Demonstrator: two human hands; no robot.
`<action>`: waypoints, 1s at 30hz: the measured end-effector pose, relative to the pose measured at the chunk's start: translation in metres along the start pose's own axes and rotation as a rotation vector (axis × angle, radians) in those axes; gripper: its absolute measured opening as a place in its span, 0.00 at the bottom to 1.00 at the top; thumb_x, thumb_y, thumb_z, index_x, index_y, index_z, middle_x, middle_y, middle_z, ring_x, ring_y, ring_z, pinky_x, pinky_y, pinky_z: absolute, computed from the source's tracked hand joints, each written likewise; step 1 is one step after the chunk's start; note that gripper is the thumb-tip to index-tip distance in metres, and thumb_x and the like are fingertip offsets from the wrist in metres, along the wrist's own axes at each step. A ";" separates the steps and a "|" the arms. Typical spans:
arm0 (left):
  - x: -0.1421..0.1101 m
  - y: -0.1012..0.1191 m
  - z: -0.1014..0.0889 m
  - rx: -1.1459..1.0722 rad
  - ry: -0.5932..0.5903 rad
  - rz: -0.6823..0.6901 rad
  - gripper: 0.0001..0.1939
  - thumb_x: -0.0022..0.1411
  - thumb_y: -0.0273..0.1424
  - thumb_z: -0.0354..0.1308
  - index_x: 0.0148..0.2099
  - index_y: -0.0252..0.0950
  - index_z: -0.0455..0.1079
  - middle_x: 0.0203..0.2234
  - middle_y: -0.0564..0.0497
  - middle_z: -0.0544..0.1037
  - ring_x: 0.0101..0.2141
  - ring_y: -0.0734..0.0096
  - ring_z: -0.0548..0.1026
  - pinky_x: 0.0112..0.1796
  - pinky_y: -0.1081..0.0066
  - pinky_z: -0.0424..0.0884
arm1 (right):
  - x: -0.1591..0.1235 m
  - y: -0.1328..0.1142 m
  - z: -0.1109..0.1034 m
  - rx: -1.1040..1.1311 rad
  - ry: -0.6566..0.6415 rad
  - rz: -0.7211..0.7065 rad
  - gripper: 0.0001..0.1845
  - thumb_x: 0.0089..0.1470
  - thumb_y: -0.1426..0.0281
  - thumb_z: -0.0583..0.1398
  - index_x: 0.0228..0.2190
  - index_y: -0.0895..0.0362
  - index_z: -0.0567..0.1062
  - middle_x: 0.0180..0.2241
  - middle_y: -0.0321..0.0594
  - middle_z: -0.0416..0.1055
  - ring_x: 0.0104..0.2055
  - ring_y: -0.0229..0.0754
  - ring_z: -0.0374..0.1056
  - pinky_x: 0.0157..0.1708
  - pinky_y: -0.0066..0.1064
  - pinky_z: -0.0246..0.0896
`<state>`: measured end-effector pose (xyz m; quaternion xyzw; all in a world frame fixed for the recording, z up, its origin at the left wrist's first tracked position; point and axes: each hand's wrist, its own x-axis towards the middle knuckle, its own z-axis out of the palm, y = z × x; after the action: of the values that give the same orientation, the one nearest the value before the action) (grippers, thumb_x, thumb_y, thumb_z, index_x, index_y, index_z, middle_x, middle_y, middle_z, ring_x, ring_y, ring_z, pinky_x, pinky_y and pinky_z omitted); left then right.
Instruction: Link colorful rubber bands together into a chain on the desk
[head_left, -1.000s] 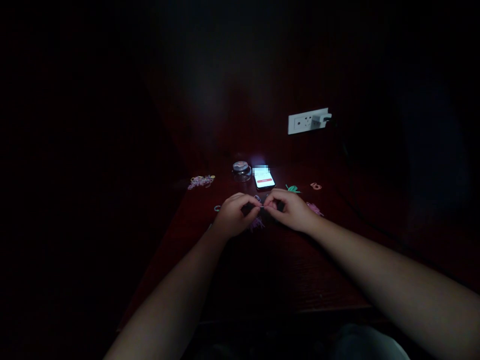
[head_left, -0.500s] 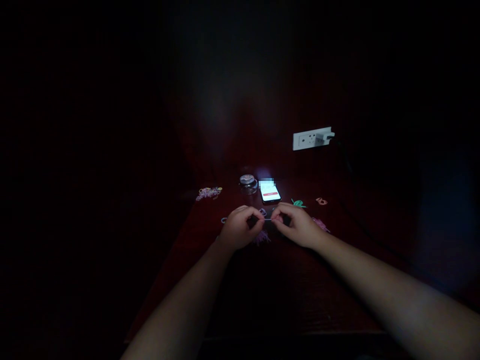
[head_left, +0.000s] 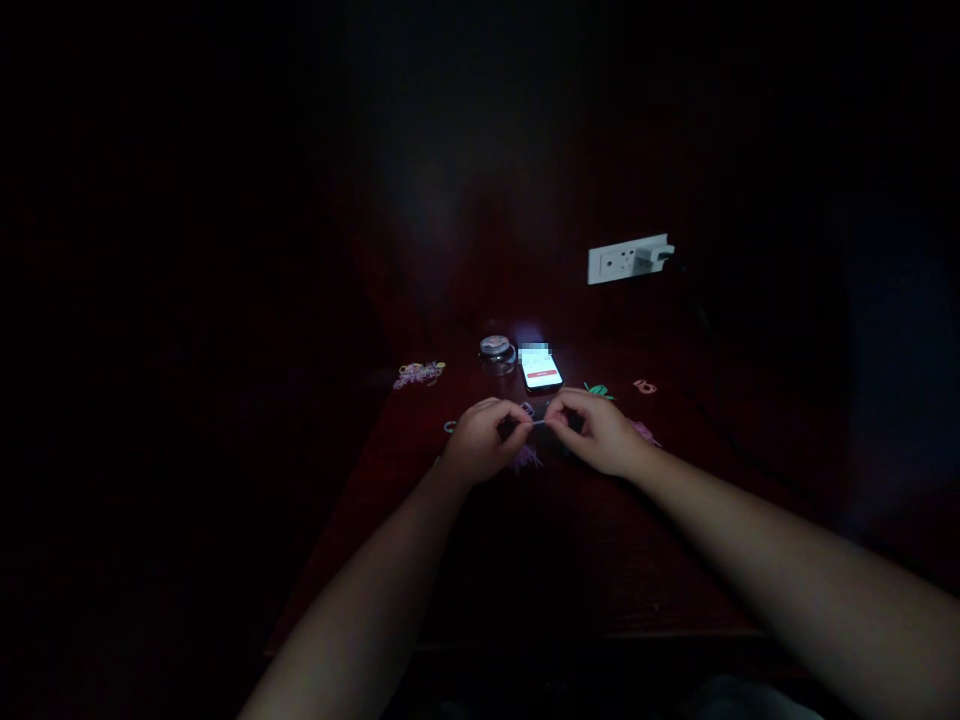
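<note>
Between my two hands runs a short, thin, pale rubber band (head_left: 538, 422), pulled straight. My left hand (head_left: 484, 440) pinches one end with thumb and forefinger. The other end is pinched in the fingertips of my right hand (head_left: 598, 432). Just below the fingers a small heap of purple bands (head_left: 526, 457) lies on the dark red table (head_left: 540, 560). Green bands (head_left: 598, 391) lie just beyond my right hand, and pink bands (head_left: 645, 432) are partly hidden behind its wrist. A pale loop (head_left: 450, 427) shows beside my left hand.
A lit phone (head_left: 541, 372) lies beyond my hands, beside a lidded clear jar (head_left: 496, 356). Mixed bands (head_left: 420, 374) form a pile at the back left; orange bands (head_left: 644, 386) lie right. A wall socket (head_left: 611, 262) holds a plug with a dark cable. The surroundings are very dark.
The whole view has shifted, so the table and hands appear slightly higher. Both hands keep their pinch on the band, which now slants slightly up toward the right.
</note>
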<state>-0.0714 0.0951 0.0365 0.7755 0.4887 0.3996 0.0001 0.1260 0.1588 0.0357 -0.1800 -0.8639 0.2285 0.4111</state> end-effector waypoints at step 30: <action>0.000 -0.022 -0.028 0.033 -0.359 0.028 0.06 0.62 0.29 0.58 0.39 0.39 0.78 0.36 0.50 0.82 0.43 0.68 0.78 0.51 0.66 0.69 | -0.002 0.012 0.000 -0.072 -0.004 0.067 0.06 0.54 0.71 0.56 0.33 0.58 0.74 0.29 0.39 0.72 0.26 0.37 0.63 0.24 0.27 0.54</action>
<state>-0.1061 0.0959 0.0471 0.8411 0.4765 0.2466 0.0687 0.1290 0.1679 0.0282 -0.2233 -0.8659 0.2111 0.3947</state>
